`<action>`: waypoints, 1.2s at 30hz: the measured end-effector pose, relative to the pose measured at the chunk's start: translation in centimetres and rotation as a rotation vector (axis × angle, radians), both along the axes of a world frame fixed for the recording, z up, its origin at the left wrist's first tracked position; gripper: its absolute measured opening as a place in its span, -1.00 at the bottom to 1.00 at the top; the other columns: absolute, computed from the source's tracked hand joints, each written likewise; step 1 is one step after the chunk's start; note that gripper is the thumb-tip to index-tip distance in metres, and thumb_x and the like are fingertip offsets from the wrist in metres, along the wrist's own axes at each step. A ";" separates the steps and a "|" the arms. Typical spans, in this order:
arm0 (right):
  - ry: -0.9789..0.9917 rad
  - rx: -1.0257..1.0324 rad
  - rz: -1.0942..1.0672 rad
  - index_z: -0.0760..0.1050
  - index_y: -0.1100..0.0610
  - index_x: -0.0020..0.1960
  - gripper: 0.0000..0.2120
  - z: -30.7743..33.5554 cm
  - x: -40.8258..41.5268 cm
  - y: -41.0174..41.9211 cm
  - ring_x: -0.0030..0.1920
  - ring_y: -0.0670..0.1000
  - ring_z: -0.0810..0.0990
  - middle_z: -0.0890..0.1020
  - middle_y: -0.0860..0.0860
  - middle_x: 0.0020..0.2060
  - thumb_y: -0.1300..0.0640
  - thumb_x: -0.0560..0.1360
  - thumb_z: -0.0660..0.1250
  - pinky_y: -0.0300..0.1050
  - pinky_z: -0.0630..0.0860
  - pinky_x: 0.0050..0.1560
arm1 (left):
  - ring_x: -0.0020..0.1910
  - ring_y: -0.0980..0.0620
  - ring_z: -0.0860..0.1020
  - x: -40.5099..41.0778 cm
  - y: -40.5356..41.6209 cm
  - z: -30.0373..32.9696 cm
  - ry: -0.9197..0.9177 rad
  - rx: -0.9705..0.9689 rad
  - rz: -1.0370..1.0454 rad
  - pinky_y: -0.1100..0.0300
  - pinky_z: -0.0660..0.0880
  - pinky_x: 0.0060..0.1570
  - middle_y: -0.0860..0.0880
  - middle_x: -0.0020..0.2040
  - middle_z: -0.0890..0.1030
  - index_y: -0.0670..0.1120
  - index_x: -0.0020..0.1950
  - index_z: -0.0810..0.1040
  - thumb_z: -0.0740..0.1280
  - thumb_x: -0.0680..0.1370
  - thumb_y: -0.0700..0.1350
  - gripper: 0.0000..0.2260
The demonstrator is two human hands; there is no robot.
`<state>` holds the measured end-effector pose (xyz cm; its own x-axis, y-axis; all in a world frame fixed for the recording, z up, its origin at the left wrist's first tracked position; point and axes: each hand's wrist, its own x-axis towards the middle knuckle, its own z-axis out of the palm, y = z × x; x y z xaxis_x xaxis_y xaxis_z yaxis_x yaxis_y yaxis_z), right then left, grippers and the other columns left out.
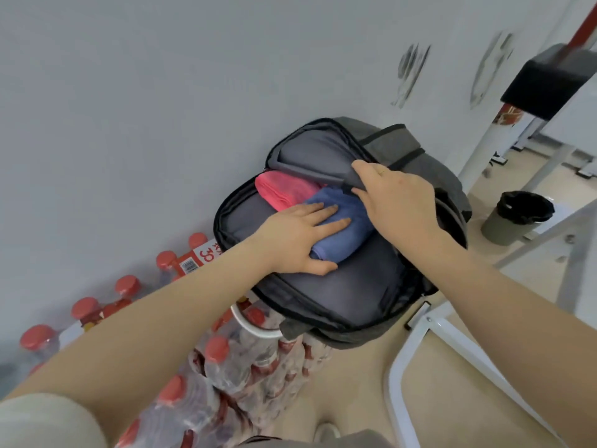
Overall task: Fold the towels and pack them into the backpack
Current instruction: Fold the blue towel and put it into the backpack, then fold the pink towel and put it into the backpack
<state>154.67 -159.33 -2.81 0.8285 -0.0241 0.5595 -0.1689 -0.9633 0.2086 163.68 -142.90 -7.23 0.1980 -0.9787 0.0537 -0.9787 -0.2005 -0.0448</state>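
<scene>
The blue towel is pressed flat under the left hand, fingers straight, thumb at its near end; the inner flap is pinched back by the right hand; the folded roll's long axis is seen running toward the pocket mouth, beside the pink towel, inside the open backpack.

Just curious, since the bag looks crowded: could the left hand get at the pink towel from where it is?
Probably yes. The left hand rests on the blue towel, right beside the pink towel, which lies uncovered in the open backpack.
</scene>
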 end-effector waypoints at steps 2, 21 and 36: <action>-0.016 0.037 0.017 0.53 0.23 0.02 -0.71 0.5 0.2 -0.2 -0.51 0.17 0.56 0.62 0.14 -0.33 0.17 0.34 0.45 -0.19 0.38 -0.54 | 0.19 -0.25 0.53 0.6 -1.4 0.0 0.044 0.013 0.011 -0.14 0.42 0.20 -0.25 0.24 0.54 -0.10 0.33 0.46 0.14 0.38 0.26 -0.35; 0.297 0.316 -0.125 0.40 0.26 0.32 -0.44 -4.5 -1.3 7.6 0.26 0.22 0.50 0.50 0.21 0.28 -0.10 0.50 0.04 0.15 0.35 0.30 | -0.17 -0.15 0.61 -0.7 11.0 1.2 -0.067 -0.223 0.248 0.02 0.58 -0.31 -0.16 -0.06 0.61 -0.20 0.09 0.52 0.16 0.44 0.04 -0.61; 0.388 0.315 0.464 0.55 0.22 0.02 -0.65 -1.8 -4.1 22.4 -0.01 0.17 0.62 0.65 0.12 -0.06 0.05 0.43 0.11 0.03 0.53 0.02 | 0.14 -0.10 0.50 -8.3 26.0 2.9 0.085 -0.249 0.720 0.08 0.46 -0.05 -0.07 0.19 0.52 -0.07 0.37 0.34 0.10 0.52 0.05 -0.55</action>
<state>150.56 -136.92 -4.60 0.9318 0.2691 0.2437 0.3066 -0.9428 -0.1312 155.35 -116.86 -4.35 0.7953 -0.5679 0.2119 -0.6011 -0.7840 0.1547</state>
